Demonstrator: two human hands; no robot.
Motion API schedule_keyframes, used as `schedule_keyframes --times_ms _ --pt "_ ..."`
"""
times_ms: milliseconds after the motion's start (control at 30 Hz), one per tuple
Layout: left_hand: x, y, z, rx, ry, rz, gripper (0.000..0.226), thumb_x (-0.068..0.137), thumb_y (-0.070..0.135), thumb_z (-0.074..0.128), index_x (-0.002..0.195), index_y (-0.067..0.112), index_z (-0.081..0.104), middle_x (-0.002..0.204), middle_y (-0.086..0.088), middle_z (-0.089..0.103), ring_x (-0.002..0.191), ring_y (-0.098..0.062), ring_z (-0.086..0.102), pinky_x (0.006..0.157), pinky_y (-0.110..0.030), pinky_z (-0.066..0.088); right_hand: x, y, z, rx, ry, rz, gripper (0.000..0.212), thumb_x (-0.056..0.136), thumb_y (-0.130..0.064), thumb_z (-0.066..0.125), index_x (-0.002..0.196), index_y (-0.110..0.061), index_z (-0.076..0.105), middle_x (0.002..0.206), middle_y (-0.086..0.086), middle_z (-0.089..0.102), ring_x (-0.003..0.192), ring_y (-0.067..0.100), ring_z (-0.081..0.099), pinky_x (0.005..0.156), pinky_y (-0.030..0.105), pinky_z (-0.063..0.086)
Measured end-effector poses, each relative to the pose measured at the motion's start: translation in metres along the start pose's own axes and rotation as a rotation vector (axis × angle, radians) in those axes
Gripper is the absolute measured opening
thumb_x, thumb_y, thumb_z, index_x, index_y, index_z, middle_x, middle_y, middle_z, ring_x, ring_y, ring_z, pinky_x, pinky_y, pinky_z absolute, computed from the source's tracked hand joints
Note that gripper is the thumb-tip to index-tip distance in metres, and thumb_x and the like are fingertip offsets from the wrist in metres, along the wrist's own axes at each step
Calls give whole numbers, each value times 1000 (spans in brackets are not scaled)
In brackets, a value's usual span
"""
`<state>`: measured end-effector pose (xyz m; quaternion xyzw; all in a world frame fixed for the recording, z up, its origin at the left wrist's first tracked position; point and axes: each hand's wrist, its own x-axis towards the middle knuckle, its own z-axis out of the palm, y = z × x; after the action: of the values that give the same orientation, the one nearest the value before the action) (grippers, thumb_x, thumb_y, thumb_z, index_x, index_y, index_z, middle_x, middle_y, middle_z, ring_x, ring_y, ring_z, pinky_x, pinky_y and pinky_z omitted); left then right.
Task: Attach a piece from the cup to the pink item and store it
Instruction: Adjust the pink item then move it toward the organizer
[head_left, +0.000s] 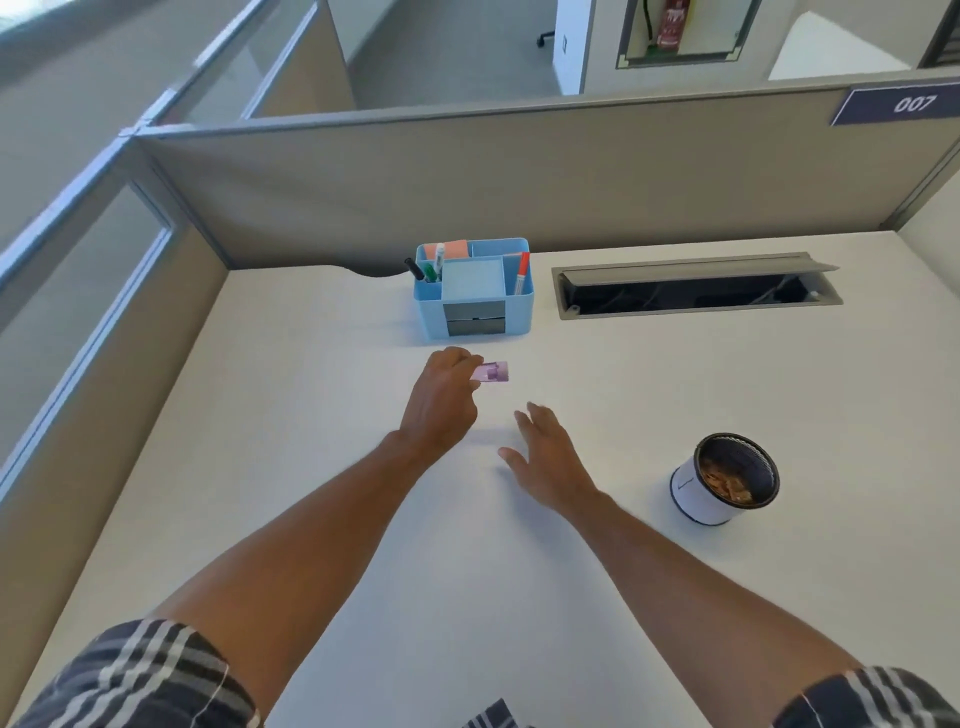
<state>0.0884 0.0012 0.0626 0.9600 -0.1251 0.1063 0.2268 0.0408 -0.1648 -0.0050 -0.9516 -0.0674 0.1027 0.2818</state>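
Observation:
My left hand (441, 400) pinches a small translucent pink item (492, 373) by its near end and holds it just above the white desk, a short way in front of the blue organizer. My right hand (545, 452) hovers flat and empty below and to the right of it, fingers spread. A white cup with a black mesh rim (724, 478) stands at the right, apart from both hands, with several small brown pieces (727, 480) inside.
A blue desk organizer (472, 291) with markers, sticky notes and small grey drawers stands near the back of the desk. An open cable tray (696, 286) is set into the white desk (311, 415) at the back right. Beige partition walls enclose the back and left.

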Motion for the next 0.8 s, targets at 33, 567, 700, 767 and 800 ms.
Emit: schedule_keyframes --times_ms 33,567,700,767,800 --pt "12 -5 -2 0 7 1 31 88 -1 66 118 7 67 118 -11 67 103 -26 58 81 -27 47 5 0 7 -19 0 -7 61 97 -38 56 141 4 48 155 27 38 145 42 32 118 48 28" --pt "155 -49 -2 16 -41 -69 39 86 -8 56 124 3 61 125 -15 60 111 -33 55 86 -39 49 6 25 50 -219 118 -116 57 101 -40 43 145 -4 50 158 18 41 148 34 34 119 45 19" --pt "163 -55 7 40 -130 -53 31 86 -7 56 114 4 66 115 -15 63 105 -33 59 81 -38 50 8 27 53 -234 133 -128 57 101 -41 43 146 -6 48 159 16 39 150 32 31 120 44 18" --pt "164 -58 10 48 -153 -45 24 87 -7 54 103 4 68 107 -15 64 98 -33 60 73 -32 45 8 30 54 -243 141 -135 57 101 -41 43 146 -6 48 159 16 40 150 32 31 120 44 19" --pt "164 -59 12 47 -161 -42 22 88 -7 53 102 3 68 105 -16 64 96 -32 60 73 -31 42 9 31 56 -246 149 -137 57 101 -41 44 146 -6 48 159 16 40 150 32 31 120 44 19"
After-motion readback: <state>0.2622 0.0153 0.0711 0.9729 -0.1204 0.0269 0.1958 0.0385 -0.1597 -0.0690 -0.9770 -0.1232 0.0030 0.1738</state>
